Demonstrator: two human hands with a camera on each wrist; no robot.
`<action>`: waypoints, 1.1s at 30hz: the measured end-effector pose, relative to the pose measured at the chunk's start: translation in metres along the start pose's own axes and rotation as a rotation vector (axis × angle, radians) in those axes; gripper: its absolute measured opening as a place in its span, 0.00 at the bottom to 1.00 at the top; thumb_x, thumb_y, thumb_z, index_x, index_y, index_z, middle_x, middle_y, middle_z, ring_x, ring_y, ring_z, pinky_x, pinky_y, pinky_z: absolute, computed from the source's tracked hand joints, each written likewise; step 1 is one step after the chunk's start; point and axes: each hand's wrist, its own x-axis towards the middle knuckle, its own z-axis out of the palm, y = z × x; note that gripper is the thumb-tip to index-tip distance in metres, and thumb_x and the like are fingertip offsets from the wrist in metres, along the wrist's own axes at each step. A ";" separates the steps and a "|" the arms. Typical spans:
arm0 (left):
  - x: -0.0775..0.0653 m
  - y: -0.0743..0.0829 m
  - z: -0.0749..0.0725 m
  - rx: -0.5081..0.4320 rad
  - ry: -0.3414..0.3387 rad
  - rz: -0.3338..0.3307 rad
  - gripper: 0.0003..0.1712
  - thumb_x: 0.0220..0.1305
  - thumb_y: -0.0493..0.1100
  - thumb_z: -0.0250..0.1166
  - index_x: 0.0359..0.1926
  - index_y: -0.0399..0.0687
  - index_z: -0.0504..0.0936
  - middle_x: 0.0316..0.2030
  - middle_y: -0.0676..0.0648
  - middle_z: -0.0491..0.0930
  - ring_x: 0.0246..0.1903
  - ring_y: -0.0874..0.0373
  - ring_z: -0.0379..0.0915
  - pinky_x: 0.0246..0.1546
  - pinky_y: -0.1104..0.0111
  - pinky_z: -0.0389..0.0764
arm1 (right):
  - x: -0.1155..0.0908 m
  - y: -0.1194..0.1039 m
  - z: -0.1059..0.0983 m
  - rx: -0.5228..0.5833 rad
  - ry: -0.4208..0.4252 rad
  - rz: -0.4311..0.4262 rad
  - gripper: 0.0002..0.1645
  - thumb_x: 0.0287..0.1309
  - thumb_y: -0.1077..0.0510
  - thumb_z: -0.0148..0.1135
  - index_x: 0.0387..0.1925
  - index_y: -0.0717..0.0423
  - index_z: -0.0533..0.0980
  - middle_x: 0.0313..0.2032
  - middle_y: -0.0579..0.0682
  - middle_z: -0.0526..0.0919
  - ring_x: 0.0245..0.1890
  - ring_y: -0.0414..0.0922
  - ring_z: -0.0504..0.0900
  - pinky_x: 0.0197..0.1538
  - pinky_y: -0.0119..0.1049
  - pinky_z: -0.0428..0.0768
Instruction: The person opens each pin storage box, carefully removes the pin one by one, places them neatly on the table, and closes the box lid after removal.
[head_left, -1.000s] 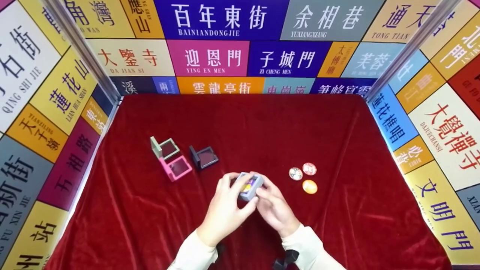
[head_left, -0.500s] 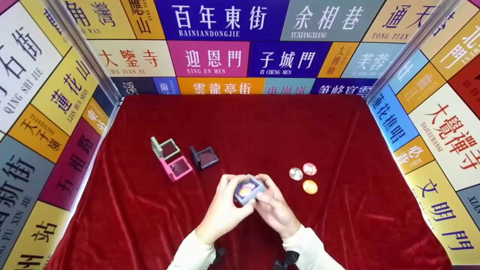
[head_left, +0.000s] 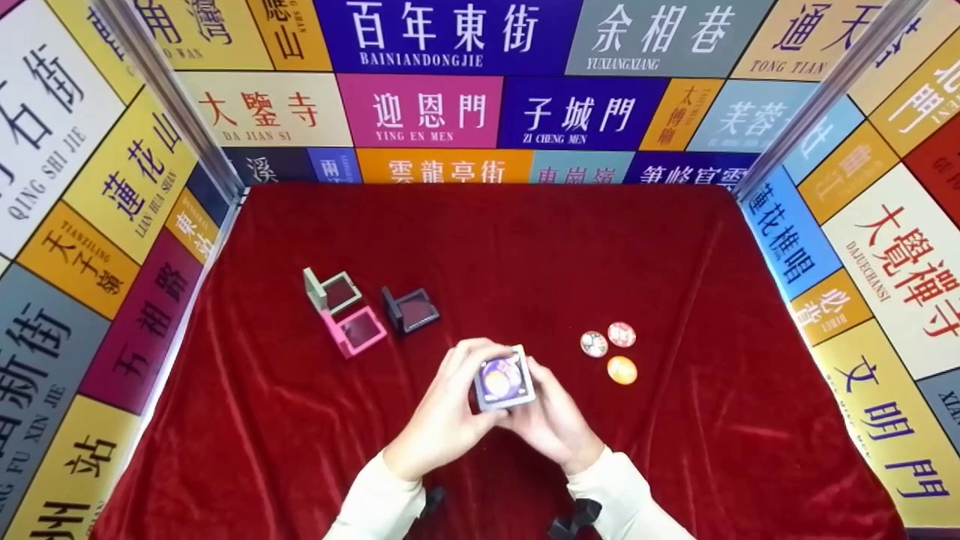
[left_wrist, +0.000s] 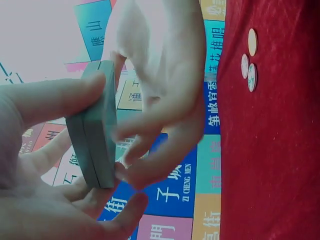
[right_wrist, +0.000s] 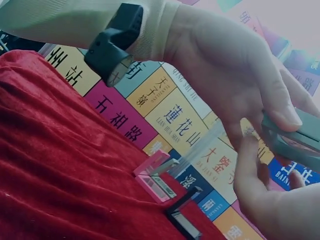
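Observation:
In the head view, a small grey case (head_left: 506, 379) shows a round purple-and-orange badge (head_left: 501, 379) behind its window. My left hand (head_left: 450, 405) grips the case, thumb on one side and fingers on the other. Side-on in the left wrist view, the case (left_wrist: 95, 130) has its two halves together along a seam. My right hand (head_left: 555, 420) is close by on the right, its fingers loosely bent near the case's face and edge. Whether those fingertips touch the case I cannot tell.
Open green (head_left: 337, 292), pink (head_left: 358, 331) and black (head_left: 415, 310) cases stand left of my hands. Loose badges lie to the right: a floral one (head_left: 594, 344), a red one (head_left: 622, 334) and an orange one (head_left: 622, 370). Red velvet cloth (head_left: 525, 247) covers the table; printed panels surround it.
The grey case has turned so its badge face points more squarely up at the head camera. The right hand's fingers have slipped further behind its right side. Everything on the cloth stays put.

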 end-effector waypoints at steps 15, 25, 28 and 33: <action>-0.002 0.016 0.009 0.365 0.086 -0.138 0.55 0.69 0.64 0.74 0.84 0.40 0.62 0.69 0.41 0.70 0.64 0.46 0.67 0.58 0.50 0.76 | -0.001 0.009 0.007 -0.028 -0.098 -0.158 0.34 0.84 0.65 0.45 0.84 0.49 0.57 0.79 0.55 0.64 0.71 0.52 0.72 0.71 0.48 0.73; -0.001 0.008 0.011 0.480 0.026 -0.025 0.46 0.66 0.61 0.77 0.72 0.38 0.72 0.57 0.44 0.75 0.53 0.50 0.71 0.46 0.56 0.77 | -0.002 0.013 0.007 -0.065 -0.065 -0.094 0.22 0.89 0.59 0.37 0.74 0.50 0.67 0.68 0.53 0.75 0.65 0.48 0.77 0.69 0.43 0.74; -0.001 0.002 0.013 0.500 -0.006 -0.008 0.46 0.70 0.68 0.71 0.72 0.38 0.73 0.56 0.46 0.74 0.52 0.51 0.70 0.46 0.57 0.74 | -0.003 0.014 0.008 -0.047 -0.029 -0.060 0.20 0.89 0.56 0.42 0.73 0.45 0.70 0.65 0.51 0.77 0.61 0.46 0.78 0.65 0.41 0.76; -0.001 -0.007 0.018 0.510 0.007 0.022 0.42 0.72 0.69 0.67 0.69 0.41 0.75 0.53 0.48 0.73 0.51 0.52 0.68 0.46 0.58 0.71 | -0.005 0.013 0.011 -0.046 0.068 0.070 0.22 0.87 0.43 0.47 0.71 0.38 0.77 0.62 0.48 0.83 0.58 0.43 0.81 0.62 0.43 0.78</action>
